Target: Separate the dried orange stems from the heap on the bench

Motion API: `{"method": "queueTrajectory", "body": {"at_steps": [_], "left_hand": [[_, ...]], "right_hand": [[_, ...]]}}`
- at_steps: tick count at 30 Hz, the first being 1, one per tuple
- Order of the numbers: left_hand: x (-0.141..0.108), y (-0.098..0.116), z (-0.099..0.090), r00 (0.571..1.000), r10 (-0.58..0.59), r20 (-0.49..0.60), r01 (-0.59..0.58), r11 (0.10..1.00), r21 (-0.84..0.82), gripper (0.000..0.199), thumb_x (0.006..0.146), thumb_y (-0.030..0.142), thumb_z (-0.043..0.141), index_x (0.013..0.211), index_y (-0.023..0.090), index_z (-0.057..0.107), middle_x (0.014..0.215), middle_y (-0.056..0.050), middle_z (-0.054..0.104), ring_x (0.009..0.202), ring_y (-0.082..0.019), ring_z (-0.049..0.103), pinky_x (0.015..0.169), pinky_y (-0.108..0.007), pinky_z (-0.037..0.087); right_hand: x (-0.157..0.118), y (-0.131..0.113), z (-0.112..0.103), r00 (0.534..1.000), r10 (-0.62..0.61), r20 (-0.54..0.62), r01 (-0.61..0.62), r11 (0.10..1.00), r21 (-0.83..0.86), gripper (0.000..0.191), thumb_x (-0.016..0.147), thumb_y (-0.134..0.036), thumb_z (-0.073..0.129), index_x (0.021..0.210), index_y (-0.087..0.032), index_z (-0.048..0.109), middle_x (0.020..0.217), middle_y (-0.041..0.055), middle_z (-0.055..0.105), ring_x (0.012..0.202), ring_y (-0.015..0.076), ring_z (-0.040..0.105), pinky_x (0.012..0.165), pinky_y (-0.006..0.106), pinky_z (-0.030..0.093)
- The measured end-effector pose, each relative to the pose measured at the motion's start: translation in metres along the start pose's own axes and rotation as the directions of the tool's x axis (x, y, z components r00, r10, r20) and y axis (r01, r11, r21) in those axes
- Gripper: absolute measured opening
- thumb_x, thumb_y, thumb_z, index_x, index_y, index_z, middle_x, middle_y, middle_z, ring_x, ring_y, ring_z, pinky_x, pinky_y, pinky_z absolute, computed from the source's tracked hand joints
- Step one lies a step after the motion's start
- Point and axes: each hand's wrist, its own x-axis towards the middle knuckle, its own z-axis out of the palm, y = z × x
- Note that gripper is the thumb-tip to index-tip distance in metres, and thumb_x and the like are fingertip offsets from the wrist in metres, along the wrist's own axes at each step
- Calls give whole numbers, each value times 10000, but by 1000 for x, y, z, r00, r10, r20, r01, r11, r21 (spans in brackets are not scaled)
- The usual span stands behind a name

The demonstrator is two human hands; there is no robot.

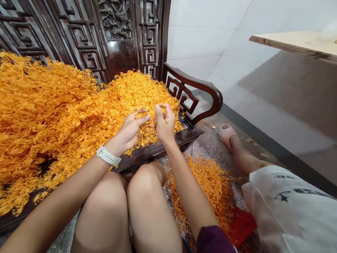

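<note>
Both hands picking through orange dried sprigs (33, 118) heaped on dark carved settee seat (151, 150), 9 to 12 o'clock. Left hand (129, 133) at 12 o'clock, fingers (143, 116) half-curled; right hand (164, 124) just beside, fingers (161, 109) nearly pinched. Hold on fine strands unconfirmed. Tangle calling for fine pinching. Second pile (201, 188) lying on speckled floor (205, 143), 4 o'clock.

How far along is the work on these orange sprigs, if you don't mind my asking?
Done, seemingly: a small pile of sprigs on the floor. In hand: a few strands between the left hand and right hand. Left: the big heap on the wooden bench.
</note>
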Motion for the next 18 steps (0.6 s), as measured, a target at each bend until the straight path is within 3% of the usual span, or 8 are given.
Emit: {"method": "queueTrajectory", "body": {"at_steps": [3,5,8,12,15,18], "left_hand": [[1,1,-3,985,-40,165,52,996,-71,284,851,352,837,895,181,615,753,20,602,673,-106,600,656,-232,486],[1,2,-4,977,-34,211,61,991,-122,339,870,385,826,797,175,570,679,37,525,621,-90,555,614,-213,468],[-2,7,-5,981,-5,195,45,978,-204,346,890,301,808,755,178,514,623,54,444,555,-70,490,515,-173,390],[-11,20,-5,991,-25,132,67,944,-323,252,936,163,701,802,192,490,579,67,388,466,-56,396,402,-147,227],[-17,29,-7,991,-1,133,58,902,-429,251,961,135,637,806,206,452,565,72,345,434,-55,339,377,-145,174],[-23,37,-10,985,67,161,18,880,-474,250,960,163,643,813,210,446,581,68,328,444,-59,353,368,-147,160]], "right_hand": [[2,1,4,993,66,101,-71,996,51,401,924,-658,646,985,-284,515,625,-63,506,478,108,494,440,231,387],[2,2,8,983,107,146,-122,988,97,418,909,-652,674,969,-285,481,587,-87,472,444,97,468,431,219,372],[0,1,15,975,153,162,-185,961,207,435,897,-614,717,936,-278,444,567,-107,410,420,77,395,406,195,285],[-7,-9,24,952,242,189,-295,889,350,338,970,-516,647,899,-267,431,549,-116,266,400,75,146,370,207,147],[-9,-23,29,962,192,193,-256,878,405,274,1010,-467,576,889,-270,427,566,-106,196,437,100,47,361,215,140],[-10,-41,35,967,110,229,-182,930,321,259,1019,-483,555,899,-283,444,582,-96,194,433,106,79,369,219,180]]}}
